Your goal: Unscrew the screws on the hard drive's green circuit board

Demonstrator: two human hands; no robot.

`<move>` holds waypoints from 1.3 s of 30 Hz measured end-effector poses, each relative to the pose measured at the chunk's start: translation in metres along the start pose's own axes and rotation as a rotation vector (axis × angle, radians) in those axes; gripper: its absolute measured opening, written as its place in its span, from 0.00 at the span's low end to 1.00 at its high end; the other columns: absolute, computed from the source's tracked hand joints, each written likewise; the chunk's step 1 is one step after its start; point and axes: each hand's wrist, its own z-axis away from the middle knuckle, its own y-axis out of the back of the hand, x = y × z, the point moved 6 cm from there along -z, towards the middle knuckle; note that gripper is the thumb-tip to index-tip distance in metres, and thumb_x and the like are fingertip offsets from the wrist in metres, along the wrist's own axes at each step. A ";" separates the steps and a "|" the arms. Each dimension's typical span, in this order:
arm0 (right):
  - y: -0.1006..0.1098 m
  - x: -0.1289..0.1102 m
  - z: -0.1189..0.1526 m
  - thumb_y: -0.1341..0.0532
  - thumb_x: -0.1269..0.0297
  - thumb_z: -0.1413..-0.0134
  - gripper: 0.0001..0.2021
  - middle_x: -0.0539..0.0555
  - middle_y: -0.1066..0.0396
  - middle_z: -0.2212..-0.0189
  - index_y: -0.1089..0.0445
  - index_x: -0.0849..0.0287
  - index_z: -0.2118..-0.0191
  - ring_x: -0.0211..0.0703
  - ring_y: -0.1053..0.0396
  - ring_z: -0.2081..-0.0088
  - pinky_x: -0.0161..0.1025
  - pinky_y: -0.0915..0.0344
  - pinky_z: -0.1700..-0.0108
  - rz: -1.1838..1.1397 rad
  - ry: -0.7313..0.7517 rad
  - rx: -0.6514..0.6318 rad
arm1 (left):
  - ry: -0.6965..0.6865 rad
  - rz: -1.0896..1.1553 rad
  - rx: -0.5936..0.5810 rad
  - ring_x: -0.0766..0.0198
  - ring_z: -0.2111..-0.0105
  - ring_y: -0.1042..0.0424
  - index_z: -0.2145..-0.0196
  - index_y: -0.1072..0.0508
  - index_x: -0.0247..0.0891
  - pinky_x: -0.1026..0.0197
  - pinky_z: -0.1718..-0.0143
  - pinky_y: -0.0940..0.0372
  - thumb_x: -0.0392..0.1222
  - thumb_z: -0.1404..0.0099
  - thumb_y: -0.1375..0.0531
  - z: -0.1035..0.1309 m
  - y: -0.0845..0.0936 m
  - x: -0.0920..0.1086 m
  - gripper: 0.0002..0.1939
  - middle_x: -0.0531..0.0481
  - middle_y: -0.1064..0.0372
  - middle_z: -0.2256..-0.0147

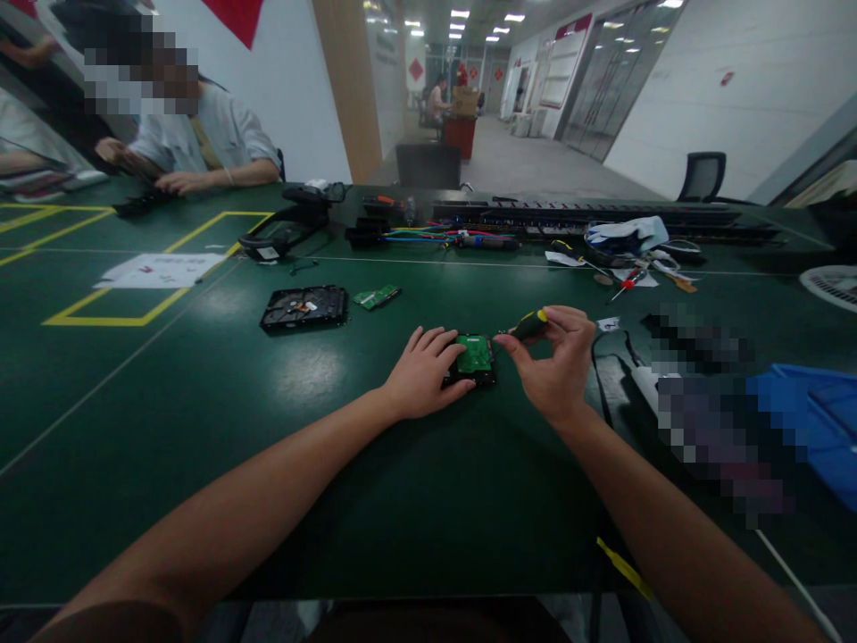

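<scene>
A hard drive (492,379) lies on the green table with its green circuit board (475,354) facing up. My left hand (423,373) grips its left part, thumb along the near edge and fingers over the far side, hiding that end. My right hand (559,362) is closed around a screwdriver (531,325) with a dark green and yellow handle. The screwdriver tilts leftward, its tip close to the drive's right edge; contact there is too small to make out. Further left lies a second hard drive (304,308), beside a loose green circuit board (377,296).
Cables and a tool (486,241) lie along the far side, near long black strips (589,212). A glove (626,234) and small tools are at the far right. A blue bin (813,420) stands right. Across the table sits a person (207,134).
</scene>
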 end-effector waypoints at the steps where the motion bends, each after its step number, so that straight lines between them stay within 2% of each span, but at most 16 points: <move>1: 0.000 0.000 0.001 0.24 0.57 0.44 0.33 0.58 0.36 0.47 0.40 0.49 0.39 0.50 0.28 0.52 0.46 0.19 0.65 -0.010 0.001 -0.001 | -0.001 0.000 0.000 0.40 0.28 0.45 0.35 0.32 0.41 0.30 0.26 0.54 0.62 0.27 0.40 0.000 0.000 0.000 0.31 0.39 0.40 0.30; 6: -0.006 0.000 0.004 0.31 0.61 0.36 0.30 0.59 0.36 0.42 0.42 0.47 0.33 0.50 0.24 0.52 0.50 0.17 0.55 -0.075 -0.075 -0.061 | 0.003 0.016 0.007 0.39 0.28 0.44 0.36 0.32 0.41 0.29 0.26 0.54 0.61 0.28 0.40 0.000 0.000 0.000 0.31 0.38 0.40 0.30; 9: -0.014 -0.003 0.005 0.38 0.64 0.30 0.30 0.60 0.34 0.40 0.47 0.45 0.29 0.50 0.21 0.52 0.55 0.18 0.48 -0.143 -0.116 -0.172 | 0.006 0.020 0.007 0.39 0.28 0.44 0.36 0.32 0.42 0.29 0.26 0.54 0.61 0.28 0.39 0.000 0.000 0.000 0.31 0.39 0.39 0.30; 14: -0.019 -0.005 0.006 0.45 0.67 0.27 0.33 0.62 0.34 0.35 0.56 0.43 0.23 0.52 0.21 0.46 0.58 0.19 0.45 -0.227 -0.136 -0.261 | 0.003 0.009 0.013 0.40 0.29 0.44 0.36 0.32 0.41 0.30 0.26 0.54 0.61 0.28 0.40 -0.001 0.000 0.001 0.31 0.39 0.38 0.31; 19: -0.016 -0.003 0.005 0.41 0.66 0.29 0.31 0.60 0.32 0.39 0.48 0.43 0.26 0.51 0.21 0.50 0.58 0.19 0.46 -0.190 -0.122 -0.234 | 0.003 0.016 0.016 0.39 0.29 0.43 0.36 0.31 0.42 0.29 0.26 0.53 0.61 0.28 0.39 -0.001 0.000 0.001 0.30 0.39 0.39 0.31; 23: -0.011 0.000 0.005 0.33 0.63 0.35 0.31 0.59 0.33 0.42 0.42 0.44 0.31 0.51 0.23 0.53 0.54 0.18 0.54 -0.075 -0.093 -0.161 | 0.004 0.022 0.014 0.40 0.28 0.44 0.36 0.32 0.43 0.29 0.26 0.54 0.61 0.29 0.39 -0.001 -0.001 0.000 0.31 0.39 0.39 0.31; 26: -0.009 0.003 0.006 0.29 0.61 0.38 0.31 0.58 0.33 0.44 0.40 0.45 0.34 0.48 0.24 0.56 0.49 0.19 0.60 -0.065 -0.084 -0.131 | 0.003 0.024 0.011 0.40 0.28 0.44 0.35 0.32 0.43 0.29 0.26 0.54 0.61 0.28 0.39 0.000 -0.001 -0.001 0.31 0.39 0.39 0.30; 32: -0.007 0.008 0.007 0.26 0.57 0.43 0.33 0.57 0.35 0.45 0.40 0.48 0.37 0.45 0.25 0.60 0.46 0.21 0.64 -0.053 -0.108 -0.080 | 0.003 0.017 0.005 0.40 0.28 0.44 0.35 0.32 0.42 0.30 0.26 0.54 0.62 0.28 0.39 0.000 -0.001 -0.001 0.31 0.40 0.39 0.30; 35: -0.007 0.005 0.006 0.28 0.59 0.40 0.33 0.59 0.35 0.44 0.42 0.48 0.34 0.48 0.25 0.57 0.48 0.20 0.61 -0.024 -0.104 -0.088 | 0.000 0.006 0.003 0.39 0.28 0.44 0.36 0.32 0.41 0.30 0.26 0.54 0.62 0.28 0.40 0.000 -0.001 0.000 0.31 0.39 0.39 0.30; 39: -0.010 -0.002 0.004 0.34 0.63 0.34 0.34 0.61 0.37 0.41 0.46 0.44 0.28 0.55 0.28 0.46 0.55 0.19 0.53 -0.035 -0.062 -0.135 | -0.002 0.002 0.005 0.40 0.29 0.43 0.36 0.32 0.41 0.30 0.26 0.54 0.61 0.27 0.40 0.000 0.000 0.001 0.31 0.39 0.39 0.30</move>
